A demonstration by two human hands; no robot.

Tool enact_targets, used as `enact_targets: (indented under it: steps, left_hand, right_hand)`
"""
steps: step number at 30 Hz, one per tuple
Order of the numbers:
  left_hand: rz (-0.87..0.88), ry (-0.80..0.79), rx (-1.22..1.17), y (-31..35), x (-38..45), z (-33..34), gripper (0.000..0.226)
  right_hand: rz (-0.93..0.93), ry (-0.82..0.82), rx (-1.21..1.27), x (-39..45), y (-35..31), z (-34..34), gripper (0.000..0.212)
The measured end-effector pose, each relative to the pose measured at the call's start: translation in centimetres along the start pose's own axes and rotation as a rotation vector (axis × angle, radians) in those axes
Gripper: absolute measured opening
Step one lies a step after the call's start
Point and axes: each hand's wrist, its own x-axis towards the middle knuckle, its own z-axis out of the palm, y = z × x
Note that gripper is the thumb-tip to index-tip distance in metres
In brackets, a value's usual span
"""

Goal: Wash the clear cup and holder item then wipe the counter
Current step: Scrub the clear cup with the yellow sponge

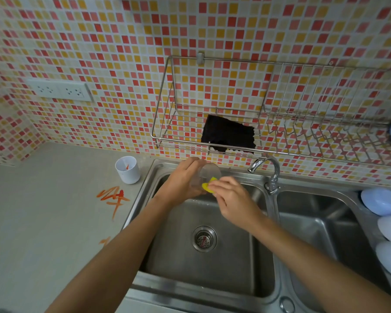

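Steel sink (212, 288) fills the lower frame, grey bench (43, 211) to its left. Mid-frame over the basin: right hand (233, 197) pinches a yellow sponge (207, 185) at the mouth of the clear cup (207, 175) — left hand (183, 181) wraps its body. Cup lies tilted, long axis left to right, mouth toward the right-hand fingers (221, 184). Farther left, white holder (128, 169) stands upright on the bench — red smears (113, 196) near it.

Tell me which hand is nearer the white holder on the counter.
Left. The left hand grips the clear cup just right of the white holder; the right hand, pinching the yellow sponge, is farther right.
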Motion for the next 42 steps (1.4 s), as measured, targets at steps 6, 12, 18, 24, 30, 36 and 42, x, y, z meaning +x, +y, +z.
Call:
enact_targets:
  steps: [6, 12, 18, 24, 30, 36, 42]
  left_hand:
    - [0.03, -0.047, 0.051, -0.5, -0.6, 0.0, 0.079]
    - [0.026, -0.084, 0.042, -0.5, -0.2, -0.1, 0.083]
    - [-0.046, -0.084, -0.039, -0.1, -0.5, 0.1, 0.085]
    - [-0.191, -0.06, -0.089, -0.4, -1.4, 1.3, 0.093]
    - [-0.259, 0.026, -0.069, 0.3, -1.5, 2.3, 0.097]
    - [-0.24, 0.17, -0.06, 0.5, -0.9, 1.9, 0.072]
    - [-0.077, 0.036, 0.048, -0.1, -0.8, 0.4, 0.078]
  right_hand:
    - [-0.091, -0.052, -0.083, 0.4, 2.1, -0.9, 0.032]
    - [-0.168, -0.093, -0.229, 0.5, 2.1, -0.6, 0.043]
    - [-0.173, 0.014, -0.298, -0.4, 2.0, 0.0, 0.028]
    - [-0.121, 0.125, -0.307, -0.2, 1.2, 0.4, 0.013]
    - [-0.056, 0.186, -0.253, 0.5, 0.4, 1.2, 0.009]
    - [-0.074, 0.141, -0.171, 0.8, -0.7, 1.2, 0.021]
    - [-0.155, 0.008, -0.295, 0.9, 1.2, -0.3, 0.031]
